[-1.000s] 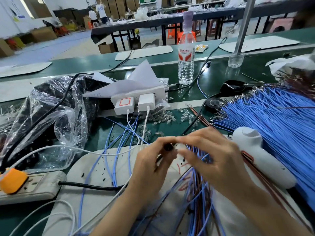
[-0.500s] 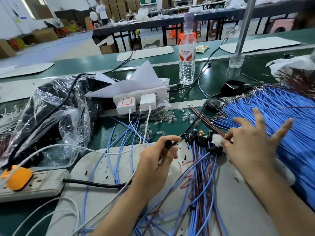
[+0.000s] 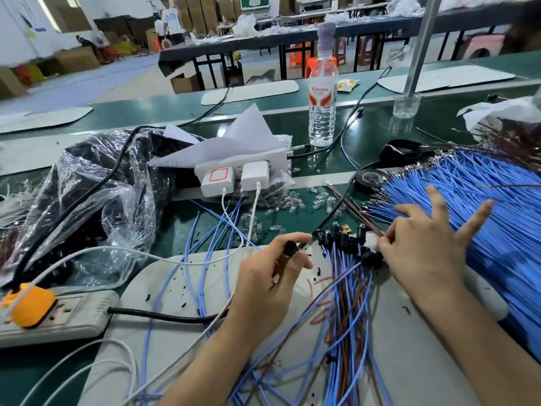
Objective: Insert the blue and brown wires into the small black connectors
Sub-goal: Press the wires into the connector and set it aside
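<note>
Bright, even overhead light filled the hall, leaving only soft shadows. Glare glinted on the plastic bag [image 3: 123, 206]. The wide lens bowed the bench [image 3: 146, 110] edges; the blue wires [image 3: 483, 183] at right and the far background were blurred.

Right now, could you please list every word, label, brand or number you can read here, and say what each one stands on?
"Wahaha", red script, blurred, so only a likely reading: label of the water bottle.
Red rounded square outline, no words: white charger.
Faint pencil marks, unreadable: white paper.
Too blurred to read: red scribbles on the work board, yellow packet, green sign at the back, wall posters.
</note>
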`<move>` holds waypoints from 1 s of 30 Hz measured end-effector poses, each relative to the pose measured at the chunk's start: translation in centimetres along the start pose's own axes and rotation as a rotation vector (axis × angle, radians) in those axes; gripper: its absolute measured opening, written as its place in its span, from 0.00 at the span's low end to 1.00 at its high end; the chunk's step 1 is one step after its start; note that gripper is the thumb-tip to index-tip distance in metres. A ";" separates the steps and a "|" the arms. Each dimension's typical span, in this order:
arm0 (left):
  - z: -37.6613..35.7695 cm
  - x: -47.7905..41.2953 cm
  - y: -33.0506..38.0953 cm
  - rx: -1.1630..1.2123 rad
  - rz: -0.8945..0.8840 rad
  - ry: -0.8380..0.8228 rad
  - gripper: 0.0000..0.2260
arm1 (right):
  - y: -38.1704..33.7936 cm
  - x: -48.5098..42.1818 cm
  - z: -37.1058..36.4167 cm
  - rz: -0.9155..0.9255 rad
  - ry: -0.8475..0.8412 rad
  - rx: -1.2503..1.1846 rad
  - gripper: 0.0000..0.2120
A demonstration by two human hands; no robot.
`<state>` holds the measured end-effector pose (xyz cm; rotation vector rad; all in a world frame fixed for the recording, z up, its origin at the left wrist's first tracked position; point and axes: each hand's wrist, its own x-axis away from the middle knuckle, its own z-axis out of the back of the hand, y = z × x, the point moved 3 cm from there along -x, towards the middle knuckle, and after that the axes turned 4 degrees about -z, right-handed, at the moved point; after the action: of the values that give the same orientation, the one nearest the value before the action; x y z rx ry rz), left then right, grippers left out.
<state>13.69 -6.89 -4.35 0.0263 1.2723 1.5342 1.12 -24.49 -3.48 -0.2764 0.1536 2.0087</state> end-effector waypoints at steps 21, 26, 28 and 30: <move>0.3 -0.3 0.3 0.014 0.014 0.088 0.16 | -2.5 3.4 3.8 0.365 0.449 -0.808 0.06; 0.5 -0.2 0.3 0.175 0.062 0.107 0.14 | -5.2 6.1 3.1 0.648 0.291 -0.892 0.06; 0.6 -0.3 0.5 0.227 0.076 0.128 0.11 | -5.4 6.3 2.9 0.716 0.266 -0.917 0.07; 0.9 -0.4 0.8 0.228 0.054 0.207 0.09 | -5.2 6.1 2.9 0.729 0.287 -0.903 0.09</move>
<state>13.86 -6.39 -3.17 0.0505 1.6187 1.4584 2.84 -16.26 -2.23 -1.2220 -0.5757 2.6376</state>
